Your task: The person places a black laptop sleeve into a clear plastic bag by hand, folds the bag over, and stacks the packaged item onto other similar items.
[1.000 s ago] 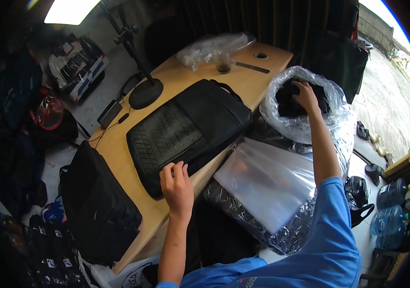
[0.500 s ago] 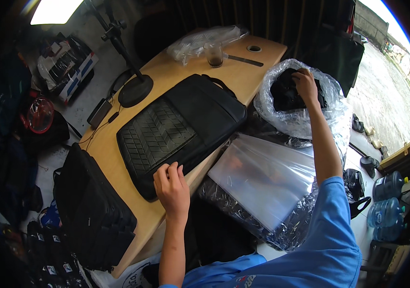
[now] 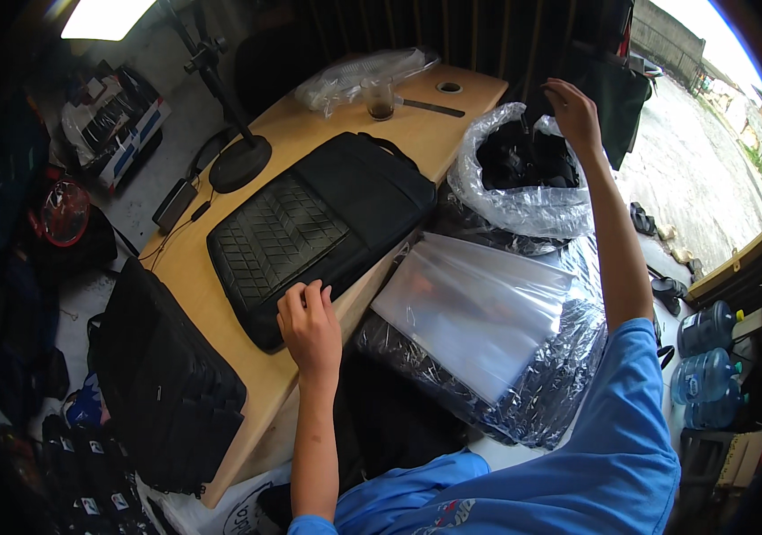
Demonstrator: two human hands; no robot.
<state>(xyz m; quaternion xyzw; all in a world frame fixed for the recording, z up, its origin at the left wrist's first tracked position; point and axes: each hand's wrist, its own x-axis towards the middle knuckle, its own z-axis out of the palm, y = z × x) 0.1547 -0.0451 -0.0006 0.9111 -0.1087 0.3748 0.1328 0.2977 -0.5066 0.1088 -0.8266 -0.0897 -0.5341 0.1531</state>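
A black backpack [image 3: 358, 192] with a ribbed, tread-patterned front panel lies flat on the wooden table [image 3: 251, 379]. My left hand [image 3: 311, 328] rests at its near edge, fingers loosely bent and slightly apart, not gripping it. To the right, a clear plastic bag [image 3: 523, 209] stands with its mouth spread around a heap of small black items [image 3: 523, 160]. My right hand [image 3: 574, 116] is raised above the bag's mouth with fingers pinched together. Something dark seems to hang below the fingertips, but it blends into the dark background.
Clear plastic sleeves [image 3: 474, 308] lie on a plastic-wrapped bundle [image 3: 555, 366] beside the table. More black bags [image 3: 162, 383] stand at the table's left end. A lamp base [image 3: 241, 163], a glass [image 3: 379, 98], a metal ruler [image 3: 432, 108] and a tape roll [image 3: 448, 87] are on the tabletop.
My right hand has come up out of the plastic bag and is now above its rim. The left hand stays at the backpack's edge. The whole view has shifted slightly.
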